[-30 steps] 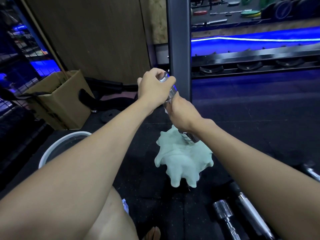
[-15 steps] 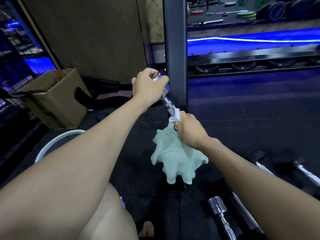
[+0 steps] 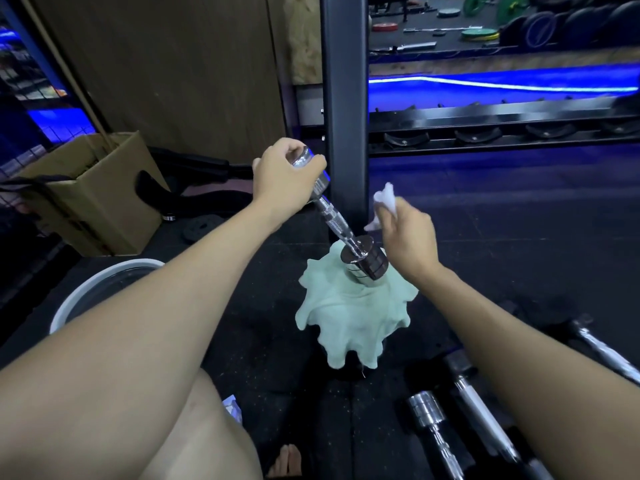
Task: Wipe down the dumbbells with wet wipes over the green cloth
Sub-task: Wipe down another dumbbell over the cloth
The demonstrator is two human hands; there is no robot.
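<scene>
Left grip (image 3: pixel 284 178) clamped on dumbbell (image 3: pixel 341 225) top head, tilted, lower head on green cloth (image 3: pixel 353 317). Right grip (image 3: pixel 405 233) pinched wet wipe (image 3: pixel 384 202) just beside the shaft, off it. Risk: lower head could skid on loose cloth.

Dim scene, blue strip light (image 3: pixel 502 83) glowing behind, edges bowed by wide-angle distortion.

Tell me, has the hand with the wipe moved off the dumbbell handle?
Yes. The right hand with the wipe has come off the dumbbell, rightward past the black post.
</scene>
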